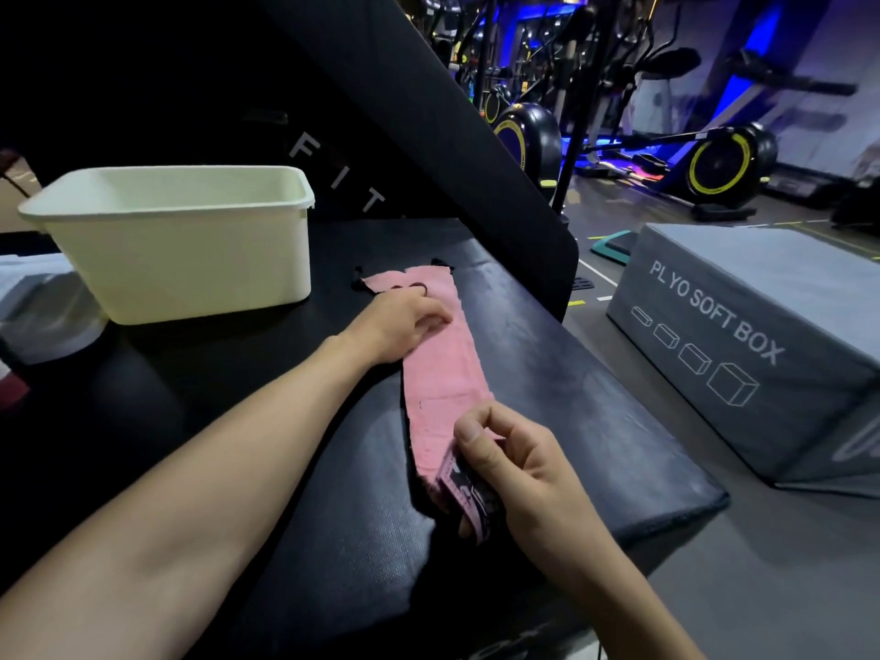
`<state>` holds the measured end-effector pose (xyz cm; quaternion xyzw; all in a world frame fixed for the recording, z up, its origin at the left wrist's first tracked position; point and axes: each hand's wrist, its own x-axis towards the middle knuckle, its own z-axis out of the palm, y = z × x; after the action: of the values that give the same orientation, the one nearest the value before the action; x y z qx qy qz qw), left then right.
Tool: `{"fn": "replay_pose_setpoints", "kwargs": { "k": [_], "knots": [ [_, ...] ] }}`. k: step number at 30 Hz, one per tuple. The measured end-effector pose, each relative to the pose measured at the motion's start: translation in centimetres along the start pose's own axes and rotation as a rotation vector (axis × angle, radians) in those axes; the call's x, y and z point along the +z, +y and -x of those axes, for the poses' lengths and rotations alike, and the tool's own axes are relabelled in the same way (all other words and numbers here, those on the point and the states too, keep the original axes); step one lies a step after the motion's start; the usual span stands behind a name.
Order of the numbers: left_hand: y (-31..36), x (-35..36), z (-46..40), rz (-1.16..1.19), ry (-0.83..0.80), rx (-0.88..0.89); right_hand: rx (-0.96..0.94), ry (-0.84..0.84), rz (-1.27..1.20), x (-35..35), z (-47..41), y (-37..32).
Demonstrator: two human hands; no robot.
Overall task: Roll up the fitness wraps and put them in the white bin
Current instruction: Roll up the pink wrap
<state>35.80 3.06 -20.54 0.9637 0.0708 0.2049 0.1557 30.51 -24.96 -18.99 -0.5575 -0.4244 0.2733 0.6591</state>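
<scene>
A pink wrap lies stretched out flat on a black padded bench, running from the left hand back to the right hand. The left hand rests on the far end of the wrap, fingers loosely bent and pressing it down, while the right hand pinches the near end, thumb on top and fingers curled under the turned-up edge. A white bin stands on the bench just beyond and to the left of the left hand, and a grey foam box sits on the floor off to the right of the right hand.
</scene>
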Motion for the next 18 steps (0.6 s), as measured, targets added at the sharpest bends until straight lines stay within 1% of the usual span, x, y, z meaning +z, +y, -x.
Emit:
{"fn": "replay_pose_setpoints", "kwargs": {
  "k": [3,5,7,9,10,11,13,15,17,18],
  "knots": [
    [0.7,-0.1,-1.3,-0.100,-0.032,0.000,0.005,0.013,-0.029,-0.1,0.0,0.1],
    [1.2,0.0,-2.0,-0.230,-0.056,-0.030,0.006,0.016,-0.029,-0.1,0.1,0.1],
    [1.7,0.3,-2.5,-0.348,-0.036,-0.069,-0.003,0.031,0.001,-0.4,0.2,0.0],
    [2.0,0.9,-2.8,-0.389,-0.009,-0.125,-0.019,0.061,0.039,-0.7,0.4,-0.1],
    [1.9,1.2,-3.0,-0.347,-0.002,-0.151,-0.025,0.076,0.053,-1.0,0.4,0.0],
    [1.7,1.5,-3.1,-0.239,0.004,-0.173,-0.029,0.089,0.060,-1.2,0.5,0.0],
    [1.2,1.2,-2.8,0.077,0.015,-0.211,-0.036,0.113,0.070,-1.8,0.7,0.0],
    [1.0,0.1,-2.2,0.319,-0.031,-0.190,-0.060,0.149,0.093,-2.6,0.7,-0.1],
    [0.6,-0.7,-1.6,0.438,-0.125,-0.130,-0.084,0.180,0.175,-3.6,0.8,-0.1],
    [0.5,-0.8,-1.4,0.438,-0.134,-0.092,-0.096,0.195,0.236,-4.3,0.9,-0.1]
  ]
}}
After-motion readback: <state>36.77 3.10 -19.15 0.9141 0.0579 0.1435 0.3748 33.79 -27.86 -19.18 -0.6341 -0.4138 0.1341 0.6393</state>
